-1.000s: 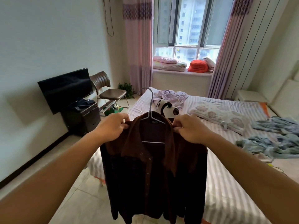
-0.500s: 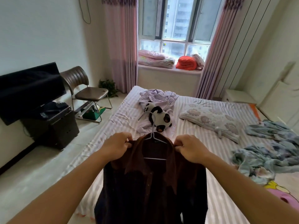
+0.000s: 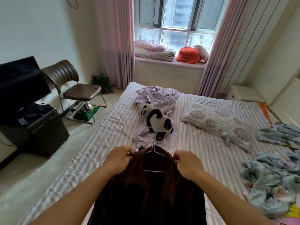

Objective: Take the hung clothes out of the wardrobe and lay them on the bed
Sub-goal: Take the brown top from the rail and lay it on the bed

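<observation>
Over the striped lilac bed (image 3: pixel 113 127), a dark brown button-up shirt (image 3: pixel 146 192) on a thin white wire hanger (image 3: pixel 153 142) is gripped at both shoulders, left hand (image 3: pixel 119 158) and right hand (image 3: pixel 188 164) fingers curled tight on the cloth.

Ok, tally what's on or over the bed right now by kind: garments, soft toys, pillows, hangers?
Garments: 2, the brown shirt held by the left hand and right hand, and the lilac garment
Soft toys: 1, panda
Pillows: 1, floral pillow
Hangers: 1, wire hanger
Total: 5
</observation>
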`<action>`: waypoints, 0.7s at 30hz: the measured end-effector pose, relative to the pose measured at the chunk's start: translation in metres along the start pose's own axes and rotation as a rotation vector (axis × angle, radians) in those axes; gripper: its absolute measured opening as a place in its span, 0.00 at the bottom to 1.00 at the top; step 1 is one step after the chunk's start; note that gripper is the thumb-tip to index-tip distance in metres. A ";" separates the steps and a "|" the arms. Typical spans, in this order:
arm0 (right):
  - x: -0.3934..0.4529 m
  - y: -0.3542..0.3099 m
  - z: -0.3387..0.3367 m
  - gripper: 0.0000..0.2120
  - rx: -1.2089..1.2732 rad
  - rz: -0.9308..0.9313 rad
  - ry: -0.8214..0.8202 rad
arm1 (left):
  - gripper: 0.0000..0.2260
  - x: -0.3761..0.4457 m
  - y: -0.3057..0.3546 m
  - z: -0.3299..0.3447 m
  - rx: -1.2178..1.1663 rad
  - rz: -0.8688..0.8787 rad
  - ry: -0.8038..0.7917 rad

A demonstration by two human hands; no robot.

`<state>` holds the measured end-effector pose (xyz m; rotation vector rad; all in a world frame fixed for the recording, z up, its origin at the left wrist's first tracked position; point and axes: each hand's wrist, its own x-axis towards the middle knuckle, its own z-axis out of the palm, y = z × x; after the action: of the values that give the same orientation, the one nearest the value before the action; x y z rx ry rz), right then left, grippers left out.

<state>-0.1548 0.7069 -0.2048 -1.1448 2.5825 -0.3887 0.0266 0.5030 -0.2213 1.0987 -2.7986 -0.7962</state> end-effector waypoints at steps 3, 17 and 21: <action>0.042 0.015 0.009 0.07 0.013 -0.001 -0.021 | 0.05 0.041 0.000 0.016 0.037 -0.052 0.057; 0.237 0.068 0.113 0.10 0.211 0.114 -0.054 | 0.11 0.224 -0.037 0.123 -0.060 -0.237 0.046; 0.282 0.083 0.155 0.18 0.245 0.157 -0.032 | 0.12 0.275 -0.059 0.166 -0.094 -0.254 0.010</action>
<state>-0.3352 0.5292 -0.4203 -0.8519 2.4908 -0.6242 -0.1772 0.3642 -0.4347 1.4550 -2.6151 -0.9281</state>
